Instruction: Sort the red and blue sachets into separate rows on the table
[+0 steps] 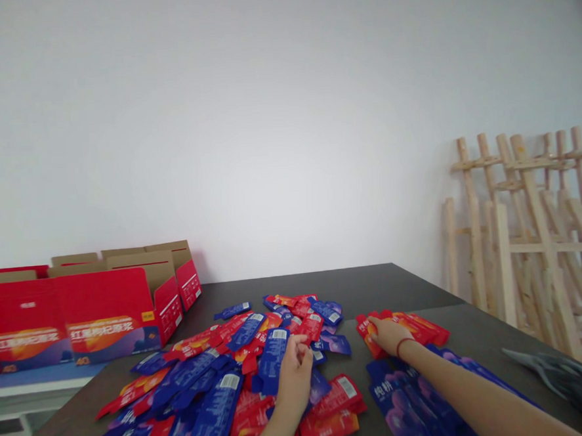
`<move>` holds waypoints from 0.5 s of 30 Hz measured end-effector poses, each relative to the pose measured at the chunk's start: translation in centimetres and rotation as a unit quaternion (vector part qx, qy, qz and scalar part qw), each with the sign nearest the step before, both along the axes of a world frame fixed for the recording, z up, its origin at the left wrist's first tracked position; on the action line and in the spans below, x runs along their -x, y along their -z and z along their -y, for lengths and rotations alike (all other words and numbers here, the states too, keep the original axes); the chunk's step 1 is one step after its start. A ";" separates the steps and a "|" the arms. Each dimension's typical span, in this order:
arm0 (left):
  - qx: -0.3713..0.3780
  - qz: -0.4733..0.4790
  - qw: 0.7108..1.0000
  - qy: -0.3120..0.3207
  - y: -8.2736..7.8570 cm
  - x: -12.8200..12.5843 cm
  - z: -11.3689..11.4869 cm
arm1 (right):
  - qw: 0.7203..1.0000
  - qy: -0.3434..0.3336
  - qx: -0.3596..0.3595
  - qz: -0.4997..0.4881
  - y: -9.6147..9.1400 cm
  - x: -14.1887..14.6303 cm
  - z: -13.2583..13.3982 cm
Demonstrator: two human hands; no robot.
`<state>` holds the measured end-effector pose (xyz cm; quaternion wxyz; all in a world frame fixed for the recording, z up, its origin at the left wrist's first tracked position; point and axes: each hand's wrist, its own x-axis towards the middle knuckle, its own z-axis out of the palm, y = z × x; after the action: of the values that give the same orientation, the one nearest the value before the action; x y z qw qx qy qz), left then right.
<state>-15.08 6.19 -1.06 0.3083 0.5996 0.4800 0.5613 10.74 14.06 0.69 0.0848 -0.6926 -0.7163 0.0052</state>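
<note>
My left hand (295,368) is over the loose pile with its fingers curled in; I see nothing between them. Close beside it lies a blue sachet (274,354) with a white barcode label. My right hand (387,336) reaches to the right side of the table, its fingers closed over the near-left end of a red sachet (367,332) in a row of red sachets (426,328); the fingertips are partly hidden. Below that row, partly behind my right forearm, are overlapping blue sachets (405,402) laid side by side.
A mixed heap of red and blue sachets (202,381) covers the left and middle of the dark table (354,283). Open red cartons (104,308) stand at the left. Scissors (531,364) and something dark lie at the right edge. Wooden frames (533,229) lean by the wall.
</note>
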 end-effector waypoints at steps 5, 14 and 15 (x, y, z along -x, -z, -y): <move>-0.002 0.005 1.000 0.005 -0.4 -0.1 0.4 | 0.999 0.026 0.001 0.038 -0.6 1.2 0.2; 0.008 0.017 1.000 0.008 -0.8 0.1 0.5 | 0.995 0.033 0.093 0.019 1.6 2.2 -1.1; 0.009 0.017 1.000 0.010 -0.8 0.2 0.5 | 0.995 0.023 0.095 0.019 1.7 2.0 -1.3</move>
<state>-15.24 5.67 -0.29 0.3271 0.5918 0.4737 0.5643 8.79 15.38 -1.00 0.0054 -0.7138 -0.6979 0.0580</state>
